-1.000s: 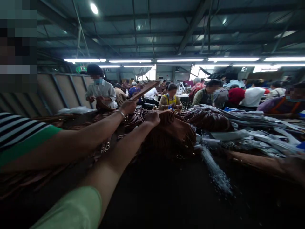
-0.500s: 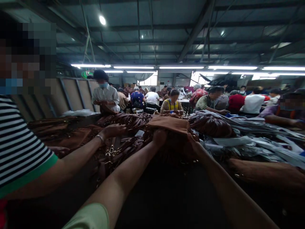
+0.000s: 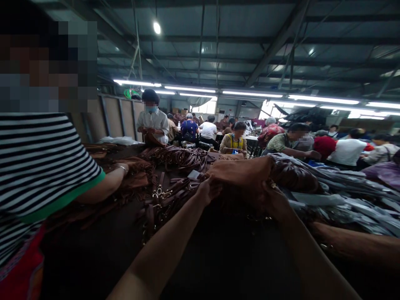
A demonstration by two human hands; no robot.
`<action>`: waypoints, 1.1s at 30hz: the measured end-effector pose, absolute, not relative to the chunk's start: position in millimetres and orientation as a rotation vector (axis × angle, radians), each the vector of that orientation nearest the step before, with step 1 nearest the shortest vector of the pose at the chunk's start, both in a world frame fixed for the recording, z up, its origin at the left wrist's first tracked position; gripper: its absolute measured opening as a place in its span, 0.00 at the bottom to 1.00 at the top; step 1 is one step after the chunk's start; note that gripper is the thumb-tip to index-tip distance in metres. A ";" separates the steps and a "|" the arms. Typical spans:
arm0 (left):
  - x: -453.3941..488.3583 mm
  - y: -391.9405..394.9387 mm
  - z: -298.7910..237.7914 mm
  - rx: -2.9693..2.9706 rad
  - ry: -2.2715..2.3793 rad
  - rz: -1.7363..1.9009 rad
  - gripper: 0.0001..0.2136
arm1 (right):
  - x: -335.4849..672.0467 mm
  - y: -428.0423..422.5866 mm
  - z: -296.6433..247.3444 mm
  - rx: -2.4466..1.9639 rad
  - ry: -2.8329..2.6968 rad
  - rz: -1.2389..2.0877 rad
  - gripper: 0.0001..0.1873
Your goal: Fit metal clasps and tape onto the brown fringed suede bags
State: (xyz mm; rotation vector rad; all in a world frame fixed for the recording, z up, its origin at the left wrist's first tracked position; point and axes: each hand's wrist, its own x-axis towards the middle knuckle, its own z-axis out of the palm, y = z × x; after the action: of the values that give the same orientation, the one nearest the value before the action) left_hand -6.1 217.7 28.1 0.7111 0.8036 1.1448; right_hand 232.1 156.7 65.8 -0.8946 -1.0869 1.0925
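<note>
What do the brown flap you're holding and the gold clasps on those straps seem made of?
The brown flap looks like suede or faux suede: matte, napped, no shine. The clasps look like gold-toned metal, glinting under the lights; plated or solid can't be told.

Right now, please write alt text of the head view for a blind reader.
The left hand and right hand hold a tan suede bag above brown strapped bags in a crowded workshop. A co-worker in stripes stands at left.

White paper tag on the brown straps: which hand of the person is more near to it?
Left. The left hand is just below and right of the white paper tag; the right hand is farther right, at the tan leather flap.
</note>
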 end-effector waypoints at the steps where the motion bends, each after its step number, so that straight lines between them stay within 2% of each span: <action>1: -6.9 212.9 28.7 0.625 0.715 1.179 0.16 | 232.4 143.1 65.3 -0.885 -1.072 1.148 0.19; 4: -9.6 192.9 29.7 0.506 0.597 1.359 0.11 | 236.7 103.0 53.4 -0.979 -1.072 1.281 0.18; 10: -17.1 150.3 42.4 0.722 0.547 1.501 0.18 | 202.1 28.3 -4.4 -1.097 -1.092 1.464 0.18; 13: -16.5 136.9 60.8 0.856 0.490 1.457 0.19 | 164.3 -6.4 -32.9 -1.100 -1.020 1.460 0.18; 18: -19.6 124.0 87.1 0.992 0.541 1.228 0.19 | 144.8 -52.5 -56.7 -1.168 -1.307 1.737 0.18; 20: -22.6 115.3 88.4 1.036 0.541 1.219 0.19 | 158.2 -57.0 -52.0 -1.219 -1.352 1.612 0.17; 23: -26.4 96.3 84.3 1.116 0.552 1.275 0.19 | 195.7 -45.5 -24.4 -1.271 -1.435 1.252 0.20; 27: -33.6 70.9 92.4 1.347 0.574 1.415 0.18 | 254.3 -25.5 39.4 -1.615 -1.605 0.689 0.13; 30: -39.0 58.5 114.4 1.690 0.600 1.435 0.18 | 266.7 -27.8 85.9 -1.786 -1.356 0.187 0.19; 31: -39.3 55.9 121.3 1.804 0.620 1.425 0.18 | 261.2 -30.3 97.2 -1.750 -1.311 0.162 0.22; 33: -36.2 52.9 128.2 2.017 0.642 1.370 0.19 | 239.5 -32.7 108.7 -1.599 -1.305 0.418 0.30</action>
State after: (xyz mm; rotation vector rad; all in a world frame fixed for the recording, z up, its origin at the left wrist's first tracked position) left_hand -36.2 52.9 128.2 2.0175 0.6420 1.3695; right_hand 239.5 -32.7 108.7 -1.5990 -1.3052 0.4179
